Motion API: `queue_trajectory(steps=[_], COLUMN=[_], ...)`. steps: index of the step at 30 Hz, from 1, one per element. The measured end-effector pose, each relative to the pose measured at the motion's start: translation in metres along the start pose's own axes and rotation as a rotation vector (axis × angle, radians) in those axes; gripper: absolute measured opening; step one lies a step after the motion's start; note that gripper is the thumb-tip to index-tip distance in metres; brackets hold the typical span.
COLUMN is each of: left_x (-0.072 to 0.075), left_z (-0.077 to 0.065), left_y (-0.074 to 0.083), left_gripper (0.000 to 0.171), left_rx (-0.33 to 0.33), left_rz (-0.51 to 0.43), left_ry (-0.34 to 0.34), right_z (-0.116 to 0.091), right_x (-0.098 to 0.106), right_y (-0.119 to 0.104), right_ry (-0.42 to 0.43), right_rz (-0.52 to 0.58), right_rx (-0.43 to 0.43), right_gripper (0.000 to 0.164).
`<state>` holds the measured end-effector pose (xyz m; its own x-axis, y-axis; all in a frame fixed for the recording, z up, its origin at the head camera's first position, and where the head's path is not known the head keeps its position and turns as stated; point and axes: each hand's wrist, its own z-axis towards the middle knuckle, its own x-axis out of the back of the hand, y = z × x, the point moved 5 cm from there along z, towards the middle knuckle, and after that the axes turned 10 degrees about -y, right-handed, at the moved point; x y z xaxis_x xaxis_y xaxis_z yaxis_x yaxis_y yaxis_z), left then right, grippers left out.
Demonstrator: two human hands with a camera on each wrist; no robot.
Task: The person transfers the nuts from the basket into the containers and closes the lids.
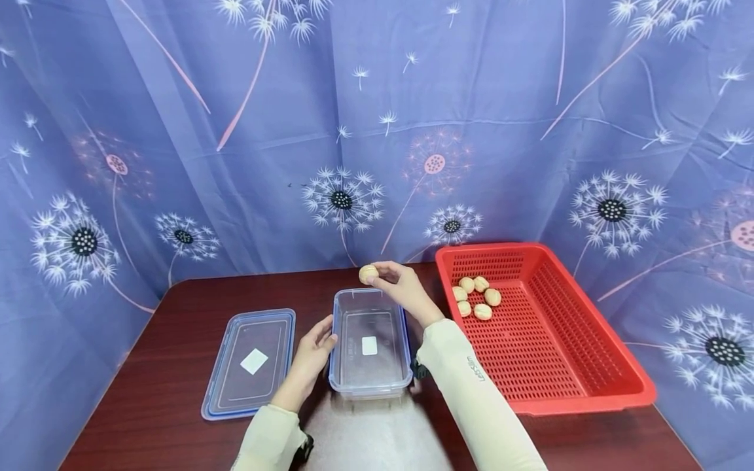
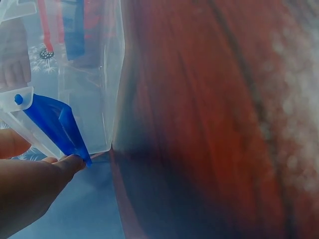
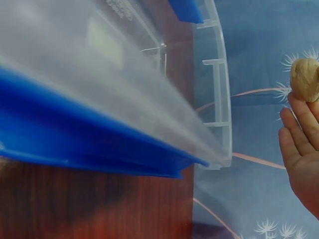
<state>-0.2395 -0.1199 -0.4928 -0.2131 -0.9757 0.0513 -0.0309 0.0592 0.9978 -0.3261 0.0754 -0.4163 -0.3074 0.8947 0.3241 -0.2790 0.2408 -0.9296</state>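
My right hand (image 1: 402, 286) pinches a walnut (image 1: 368, 273) between thumb and fingers, above the far end of a clear plastic container (image 1: 377, 373). In the right wrist view the same walnut (image 3: 305, 79) shows at the fingertips, past the container's rim. The container stands upright without its lid, a white label on its floor. At its left wall, my left hand (image 1: 313, 353) holds the side, thumb near the rim. The left wrist view shows those fingers against a hanging blue clip (image 2: 57, 124). More walnuts (image 1: 483, 311) lie in the red basket.
A clear lid (image 1: 250, 366) with a blue seal and white label lies flat on the dark red wooden table (image 1: 171, 340), left of the container. The red perforated basket (image 1: 589, 327) stands on the right. A blue dandelion-print curtain (image 1: 283, 196) hangs behind the table.
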Motion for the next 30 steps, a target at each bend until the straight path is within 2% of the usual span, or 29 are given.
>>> queue_trajectory(steps=[4, 9, 11, 13, 16, 18, 25, 30], left_x=[0.000, 0.000, 0.000, 0.000, -0.001, -0.001, -0.001, -0.001], left_z=[0.001, 0.000, -0.001, -0.002, -0.002, -0.002, 0.000, -0.001], left_y=[0.001, 0.002, 0.002, 0.002, 0.004, 0.005, 0.001, -0.001], left_gripper=[0.048, 0.048, 0.048, 0.048, 0.048, 0.048, 0.048, 0.047], left_rx=[0.002, -0.003, -0.005, -0.002, -0.008, -0.011, 0.002, 0.004], left_rz=[-0.002, 0.006, 0.007, 0.006, 0.002, 0.004, -0.009, -0.012], left_ry=[-0.003, -0.010, -0.011, -0.010, -0.012, -0.013, -0.006, -0.005], right_z=[-0.003, -0.007, -0.012, -0.012, -0.012, -0.008, -0.010, -0.012], right_x=[-0.002, -0.002, -0.003, -0.003, -0.005, -0.006, -0.011, -0.015], right_y=[0.002, 0.006, -0.002, 0.000, 0.003, 0.015, 0.023, 0.026], right_ry=[-0.001, -0.019, -0.035, -0.047, -0.040, -0.034, -0.038, -0.057], right_rz=[-0.017, 0.029, 0.046, 0.046, 0.023, 0.013, -0.021, 0.008], right_rx=[0.002, -0.037, -0.047, -0.044, -0.034, -0.037, -0.070, -0.089], right_gripper=[0.035, 0.040, 0.041, 0.042, 0.040, 0.038, 0.034, 0.035])
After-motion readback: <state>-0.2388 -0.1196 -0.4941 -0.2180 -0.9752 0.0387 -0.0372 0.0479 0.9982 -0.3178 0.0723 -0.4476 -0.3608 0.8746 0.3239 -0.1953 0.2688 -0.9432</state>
